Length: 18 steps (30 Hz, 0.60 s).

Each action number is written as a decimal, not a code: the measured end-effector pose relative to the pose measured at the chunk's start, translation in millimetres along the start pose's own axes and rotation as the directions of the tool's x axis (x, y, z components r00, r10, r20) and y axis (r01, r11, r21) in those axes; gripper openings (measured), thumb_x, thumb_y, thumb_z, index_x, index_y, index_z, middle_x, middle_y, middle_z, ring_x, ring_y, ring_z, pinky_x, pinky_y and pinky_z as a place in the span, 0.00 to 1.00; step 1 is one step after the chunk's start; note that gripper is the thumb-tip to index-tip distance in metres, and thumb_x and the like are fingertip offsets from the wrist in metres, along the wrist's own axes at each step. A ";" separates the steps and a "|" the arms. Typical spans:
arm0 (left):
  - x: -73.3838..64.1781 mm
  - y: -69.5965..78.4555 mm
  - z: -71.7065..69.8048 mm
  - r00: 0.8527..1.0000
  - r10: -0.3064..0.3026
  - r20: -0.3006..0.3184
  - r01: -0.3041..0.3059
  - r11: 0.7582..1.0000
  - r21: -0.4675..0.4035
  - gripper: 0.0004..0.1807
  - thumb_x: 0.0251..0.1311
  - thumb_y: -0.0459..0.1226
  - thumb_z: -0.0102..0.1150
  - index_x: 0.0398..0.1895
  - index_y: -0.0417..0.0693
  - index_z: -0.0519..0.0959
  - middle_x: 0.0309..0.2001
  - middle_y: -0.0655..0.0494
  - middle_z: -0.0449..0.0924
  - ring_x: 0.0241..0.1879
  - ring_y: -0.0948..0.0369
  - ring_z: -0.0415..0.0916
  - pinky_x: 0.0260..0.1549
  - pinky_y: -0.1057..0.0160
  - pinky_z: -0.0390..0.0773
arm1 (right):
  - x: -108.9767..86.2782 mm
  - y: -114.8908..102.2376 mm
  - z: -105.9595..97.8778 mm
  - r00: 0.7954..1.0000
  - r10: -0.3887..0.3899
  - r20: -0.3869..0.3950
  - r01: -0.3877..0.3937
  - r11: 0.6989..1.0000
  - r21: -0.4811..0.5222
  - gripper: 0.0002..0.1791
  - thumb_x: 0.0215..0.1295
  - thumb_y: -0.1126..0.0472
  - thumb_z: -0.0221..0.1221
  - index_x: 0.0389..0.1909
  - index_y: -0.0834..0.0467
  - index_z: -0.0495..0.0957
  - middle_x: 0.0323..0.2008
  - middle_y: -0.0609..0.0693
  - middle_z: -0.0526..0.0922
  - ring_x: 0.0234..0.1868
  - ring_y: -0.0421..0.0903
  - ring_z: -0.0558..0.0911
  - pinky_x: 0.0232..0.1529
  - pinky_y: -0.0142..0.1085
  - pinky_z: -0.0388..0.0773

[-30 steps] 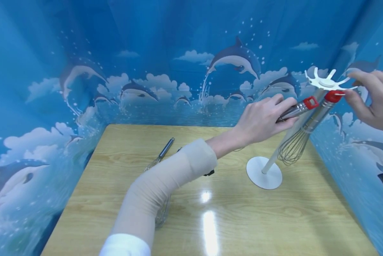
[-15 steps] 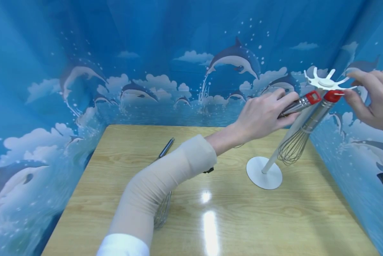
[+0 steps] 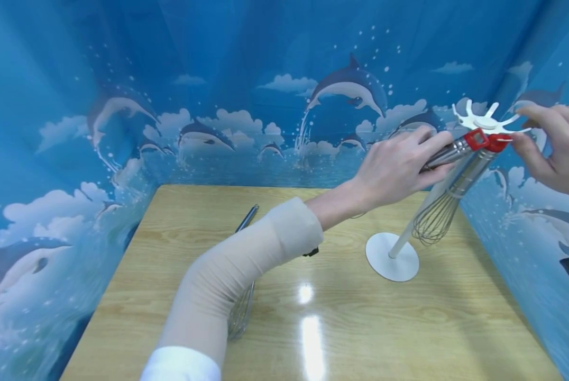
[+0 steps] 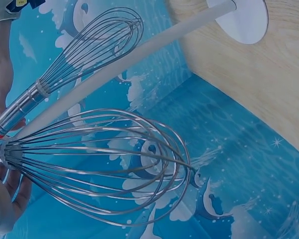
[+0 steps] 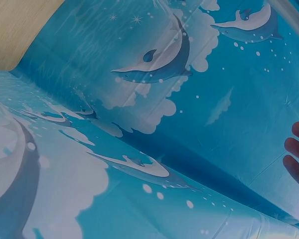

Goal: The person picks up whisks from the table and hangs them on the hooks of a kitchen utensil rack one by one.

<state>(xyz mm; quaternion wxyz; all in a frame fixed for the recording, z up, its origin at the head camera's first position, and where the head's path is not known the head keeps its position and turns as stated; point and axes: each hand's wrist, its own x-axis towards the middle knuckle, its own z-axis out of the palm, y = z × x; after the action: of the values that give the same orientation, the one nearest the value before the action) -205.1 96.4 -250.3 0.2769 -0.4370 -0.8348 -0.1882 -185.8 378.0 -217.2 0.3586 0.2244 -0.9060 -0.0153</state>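
My left hand [image 3: 398, 164] grips the steel handle of a whisk [image 3: 448, 154]; its red end lies against the red end of a second whisk [image 3: 470, 172]. In the left wrist view the held whisk's big wire loops [image 4: 114, 154] spread below the smaller loops [image 4: 97, 45] of the other. That second whisk hangs from a prong of a white hanging stand [image 3: 422, 217] with a round base. At the stand's top, my right hand [image 3: 560, 143] pinches one prong between thumb and forefinger. Only some right fingertips [image 5: 296, 149] show in the right wrist view.
Under my left forearm, a whisk handle [image 3: 247, 218] and wire loops [image 3: 241, 315] lie on the wooden table [image 3: 351, 317], partly hidden. A small black piece [image 3: 310, 252] shows beside the sleeve. Blue dolphin-print curtain [image 3: 265, 79] surrounds the table.
My left hand has moved slightly right and up, bringing the held whisk's red end to the hanging whisk's red end. The right hand has stayed in place.
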 end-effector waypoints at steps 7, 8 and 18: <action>1.6 3.6 2.2 0.999 -0.031 -0.021 0.031 0.999 0.009 0.20 0.78 0.53 0.52 0.65 0.58 0.79 0.46 0.64 0.81 0.31 0.70 0.73 0.26 0.72 0.71 | -0.7 0.5 -1.5 1.000 0.005 0.015 -0.005 1.000 0.000 0.45 0.83 0.34 0.32 0.64 0.73 0.71 0.46 0.77 0.80 0.39 0.71 0.73 0.42 0.64 0.72; 2.0 4.0 2.5 0.999 -0.036 -0.021 0.036 0.999 0.008 0.20 0.78 0.53 0.52 0.65 0.58 0.79 0.46 0.64 0.81 0.31 0.70 0.72 0.26 0.73 0.71 | -0.7 0.6 -1.5 1.000 0.007 0.017 -0.007 1.000 0.001 0.45 0.83 0.34 0.32 0.64 0.73 0.71 0.46 0.77 0.80 0.39 0.71 0.73 0.42 0.63 0.72; 6.3 10.8 5.3 0.992 -0.114 0.060 0.113 0.993 0.029 0.22 0.79 0.55 0.47 0.68 0.60 0.73 0.50 0.64 0.81 0.32 0.71 0.71 0.26 0.74 0.72 | -0.3 0.9 -1.3 1.000 0.013 0.025 -0.013 1.000 0.005 0.44 0.84 0.35 0.32 0.65 0.73 0.71 0.47 0.77 0.80 0.40 0.72 0.73 0.44 0.64 0.71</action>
<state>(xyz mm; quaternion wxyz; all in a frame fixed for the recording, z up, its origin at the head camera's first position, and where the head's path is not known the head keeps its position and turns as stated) -200.7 109.2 -249.6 0.2454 -0.3908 -0.8688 -0.1794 -185.1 379.1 -216.3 0.3466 0.2194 -0.9119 -0.0133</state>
